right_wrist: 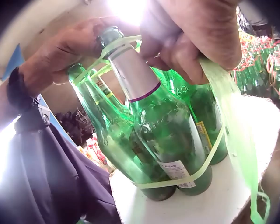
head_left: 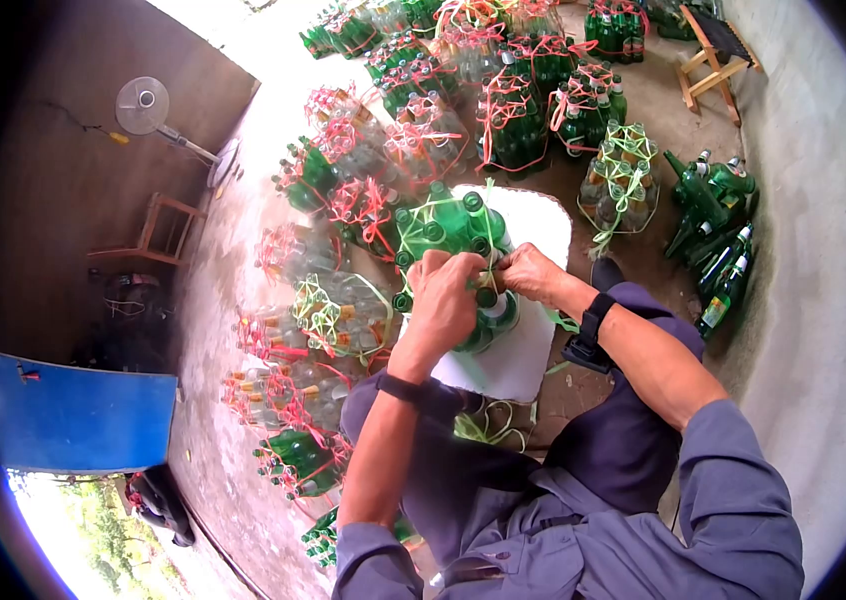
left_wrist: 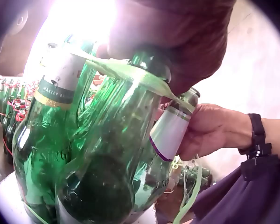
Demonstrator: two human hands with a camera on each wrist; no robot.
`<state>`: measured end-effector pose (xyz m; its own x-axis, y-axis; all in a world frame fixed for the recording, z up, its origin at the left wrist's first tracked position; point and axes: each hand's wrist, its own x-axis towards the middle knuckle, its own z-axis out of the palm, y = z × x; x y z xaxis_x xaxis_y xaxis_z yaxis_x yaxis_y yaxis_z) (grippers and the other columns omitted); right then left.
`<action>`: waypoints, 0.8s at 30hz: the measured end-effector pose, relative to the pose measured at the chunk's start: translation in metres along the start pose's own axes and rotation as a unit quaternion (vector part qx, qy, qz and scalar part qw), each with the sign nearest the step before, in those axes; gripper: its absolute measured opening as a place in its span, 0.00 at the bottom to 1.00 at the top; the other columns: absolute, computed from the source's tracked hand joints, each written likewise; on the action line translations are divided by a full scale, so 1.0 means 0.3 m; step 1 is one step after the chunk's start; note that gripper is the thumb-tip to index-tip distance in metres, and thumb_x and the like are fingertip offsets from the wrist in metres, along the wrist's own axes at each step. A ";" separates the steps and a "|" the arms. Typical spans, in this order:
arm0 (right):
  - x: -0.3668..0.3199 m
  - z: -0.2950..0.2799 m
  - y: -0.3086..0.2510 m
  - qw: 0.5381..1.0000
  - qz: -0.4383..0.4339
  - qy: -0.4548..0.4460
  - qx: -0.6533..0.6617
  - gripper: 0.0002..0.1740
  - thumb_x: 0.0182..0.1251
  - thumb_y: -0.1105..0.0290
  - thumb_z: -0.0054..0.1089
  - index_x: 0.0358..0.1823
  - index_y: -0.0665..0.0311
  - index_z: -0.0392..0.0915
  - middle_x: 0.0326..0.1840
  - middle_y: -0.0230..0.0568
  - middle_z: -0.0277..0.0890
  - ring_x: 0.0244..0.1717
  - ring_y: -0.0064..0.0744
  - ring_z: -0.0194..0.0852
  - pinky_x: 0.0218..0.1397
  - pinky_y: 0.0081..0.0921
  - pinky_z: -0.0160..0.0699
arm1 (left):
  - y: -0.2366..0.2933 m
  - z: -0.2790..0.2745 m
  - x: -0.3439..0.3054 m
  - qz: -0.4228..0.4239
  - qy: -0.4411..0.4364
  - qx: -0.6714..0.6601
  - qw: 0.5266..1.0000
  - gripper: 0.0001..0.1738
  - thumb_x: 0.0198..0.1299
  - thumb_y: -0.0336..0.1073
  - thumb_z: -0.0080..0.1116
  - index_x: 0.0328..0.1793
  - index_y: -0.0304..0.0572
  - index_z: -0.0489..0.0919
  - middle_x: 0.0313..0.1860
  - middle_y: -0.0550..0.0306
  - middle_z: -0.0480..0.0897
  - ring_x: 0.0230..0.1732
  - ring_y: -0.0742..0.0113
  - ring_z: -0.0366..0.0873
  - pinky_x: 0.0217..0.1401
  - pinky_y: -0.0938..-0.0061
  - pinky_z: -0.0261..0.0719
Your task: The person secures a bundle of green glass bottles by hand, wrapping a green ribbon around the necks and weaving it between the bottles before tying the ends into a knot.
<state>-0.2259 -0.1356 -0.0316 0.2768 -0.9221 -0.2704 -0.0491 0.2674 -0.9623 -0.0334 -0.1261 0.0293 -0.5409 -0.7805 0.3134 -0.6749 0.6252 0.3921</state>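
Note:
A bundle of green glass bottles (head_left: 453, 222) stands on a white board (head_left: 540, 212), with a pale green plastic strap (right_wrist: 196, 177) round the bodies and more strap across the necks. My left hand (head_left: 441, 305) bends over the near bottle tops, its fingers curled on the strap at the necks. Opposite it, my right hand (head_left: 538, 274) pinches the strap beside a bottle with a white neck label (right_wrist: 135, 77). A wide loose tail (right_wrist: 235, 126) of strap hangs from the right hand's fingers. The left fingertips are partly hidden behind a bottle neck in the right wrist view.
Bundles tied with red strap (head_left: 368, 205) crowd the floor to the left and ahead. A bundle tied in green (head_left: 623, 180) stands to the right, near loose green bottles (head_left: 713, 205) by the wall. Loose strap (head_left: 491, 425) lies by my legs. A folding stool (head_left: 718, 60) stands farther off.

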 end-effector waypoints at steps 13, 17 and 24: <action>-0.013 -0.002 -0.008 0.997 -0.062 -0.015 -0.030 0.14 0.67 0.66 0.71 0.27 0.70 0.87 0.22 0.18 0.68 0.27 0.13 0.57 0.30 0.21 0.60 | 0.035 -0.107 -0.032 -0.031 0.042 0.143 0.988 0.18 0.48 0.25 0.64 0.48 0.50 0.80 0.38 0.66 0.85 0.49 0.61 0.77 0.62 0.57 0.61; -0.016 0.001 -0.010 0.994 -0.104 -0.015 -0.016 0.15 0.65 0.65 0.69 0.32 0.75 0.87 0.21 0.24 0.70 0.27 0.16 0.61 0.33 0.26 0.67 | 0.012 -0.118 -0.029 -0.080 0.051 0.148 0.985 0.15 0.51 0.26 0.63 0.46 0.49 0.80 0.37 0.65 0.85 0.46 0.60 0.79 0.59 0.58 0.64; -0.030 0.008 -0.011 0.993 -0.104 0.007 -0.062 0.12 0.68 0.71 0.65 0.30 0.75 0.82 0.21 0.23 0.64 0.28 0.15 0.55 0.32 0.26 0.62 | -0.011 -0.141 0.000 -0.137 0.032 0.102 0.985 0.12 0.57 0.25 0.60 0.46 0.46 0.79 0.37 0.50 0.86 0.43 0.45 0.84 0.48 0.54 0.75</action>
<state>-0.2259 -0.1276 -0.0258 0.2806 -0.9576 -0.0659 -0.1108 0.0358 -0.9932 -0.0099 -0.1283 0.0645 -0.2960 -0.9145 0.2759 -0.8813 0.3729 0.2904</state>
